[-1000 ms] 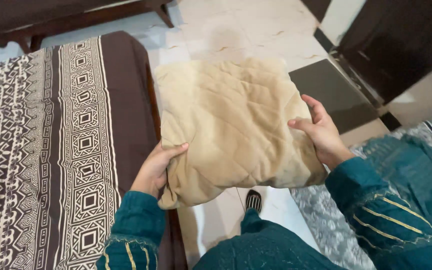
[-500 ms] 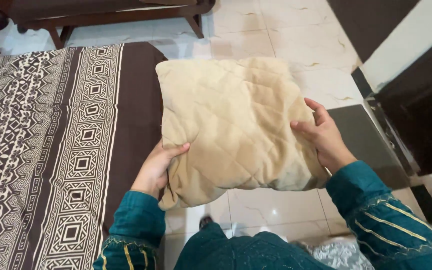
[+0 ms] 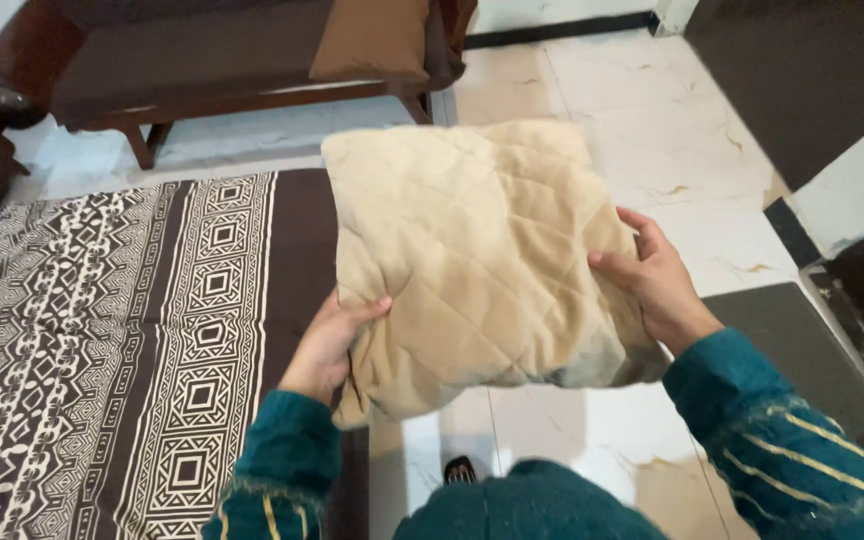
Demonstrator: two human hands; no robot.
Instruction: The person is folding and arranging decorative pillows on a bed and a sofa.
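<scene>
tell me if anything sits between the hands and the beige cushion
Nothing visible does. The left hand grips the beige quilted cushion at its lower left edge and the right hand at its right edge, both directly on the fabric.

A bed cover [image 3: 102,340] in dark brown with cream geometric bands fills the lower left of the view. Beyond its far edge stands a wooden sofa [image 3: 222,70] with a dark seat, and a tan cushion [image 3: 370,38] leans at the sofa's right end. To the right of the bed cover lies a pale marble floor [image 3: 652,130], and farther right on that floor is a dark grey mat [image 3: 812,350]
</scene>
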